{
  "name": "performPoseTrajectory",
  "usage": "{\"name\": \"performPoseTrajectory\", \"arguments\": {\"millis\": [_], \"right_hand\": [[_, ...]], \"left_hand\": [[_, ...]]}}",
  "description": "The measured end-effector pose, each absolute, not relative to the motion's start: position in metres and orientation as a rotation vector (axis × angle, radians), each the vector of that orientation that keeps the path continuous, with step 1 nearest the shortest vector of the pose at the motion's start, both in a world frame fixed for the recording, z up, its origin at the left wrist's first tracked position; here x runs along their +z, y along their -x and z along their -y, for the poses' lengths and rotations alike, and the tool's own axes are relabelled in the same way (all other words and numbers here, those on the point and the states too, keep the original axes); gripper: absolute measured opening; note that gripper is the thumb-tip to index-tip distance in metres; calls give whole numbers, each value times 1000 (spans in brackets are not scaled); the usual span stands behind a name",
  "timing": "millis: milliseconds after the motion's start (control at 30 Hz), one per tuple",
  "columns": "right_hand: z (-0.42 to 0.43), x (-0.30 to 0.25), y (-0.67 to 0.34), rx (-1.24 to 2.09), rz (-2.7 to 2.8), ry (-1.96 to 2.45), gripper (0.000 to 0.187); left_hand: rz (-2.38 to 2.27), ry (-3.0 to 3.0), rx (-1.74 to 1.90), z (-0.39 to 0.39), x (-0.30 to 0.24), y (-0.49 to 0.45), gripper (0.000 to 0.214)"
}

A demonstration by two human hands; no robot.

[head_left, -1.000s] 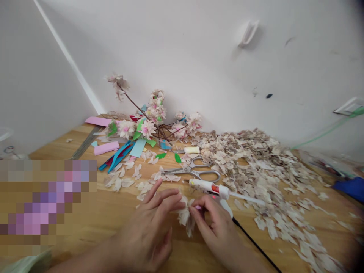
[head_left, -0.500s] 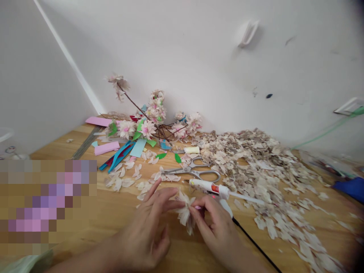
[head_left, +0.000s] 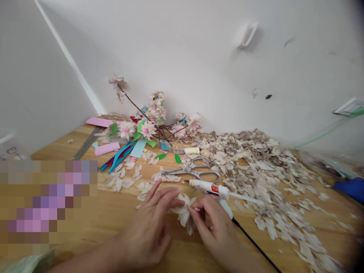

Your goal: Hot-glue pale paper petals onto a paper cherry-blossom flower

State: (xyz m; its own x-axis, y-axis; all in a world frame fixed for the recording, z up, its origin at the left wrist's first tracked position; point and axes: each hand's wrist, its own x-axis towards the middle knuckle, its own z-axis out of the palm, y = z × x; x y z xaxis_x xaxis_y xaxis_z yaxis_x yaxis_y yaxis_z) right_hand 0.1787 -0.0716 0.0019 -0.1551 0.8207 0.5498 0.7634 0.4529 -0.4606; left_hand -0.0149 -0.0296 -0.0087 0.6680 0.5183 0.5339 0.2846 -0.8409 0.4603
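Pale wood worktop (head_left: 119, 212), cream petal flower (head_left: 184, 214) held up btwn both hands, not clearly resting on it. R hand (head_left: 213, 227) nearly closed, pinching the flower's middle. L hand (head_left: 145, 231) half open, fingers (head_left: 167, 195) spread, tips at the petals; can't tell if it's gripping. White hot-glue gun (head_left: 209, 188) lies just beyond R hand, black cord (head_left: 254, 240) running toward the near edge. Steel scissors (head_left: 193, 170) just past the gun. Big heap of pale petals (head_left: 256, 170) on the right; branch of finished blossoms (head_left: 148, 129) against the wall (head_left: 199, 57), pink card strip (head_left: 106, 149) + blue strips (head_left: 118, 156) nearby.
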Motion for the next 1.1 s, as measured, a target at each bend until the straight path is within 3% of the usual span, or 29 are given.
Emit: {"name": "performPoseTrajectory", "arguments": {"millis": [367, 633, 1100], "right_hand": [[76, 2, -178, 118, 1898, 1394, 17], [74, 3, -177, 151, 1944, 1370, 15], [70, -6, -173, 219, 1961, 1452, 17]], "left_hand": [[-628, -2549, 963, 31, -7, 15, 87], [-1032, -2278, 1367, 20, -11, 19, 74], [-1357, -1887, 1545, -28, -1, 42, 54]]}}
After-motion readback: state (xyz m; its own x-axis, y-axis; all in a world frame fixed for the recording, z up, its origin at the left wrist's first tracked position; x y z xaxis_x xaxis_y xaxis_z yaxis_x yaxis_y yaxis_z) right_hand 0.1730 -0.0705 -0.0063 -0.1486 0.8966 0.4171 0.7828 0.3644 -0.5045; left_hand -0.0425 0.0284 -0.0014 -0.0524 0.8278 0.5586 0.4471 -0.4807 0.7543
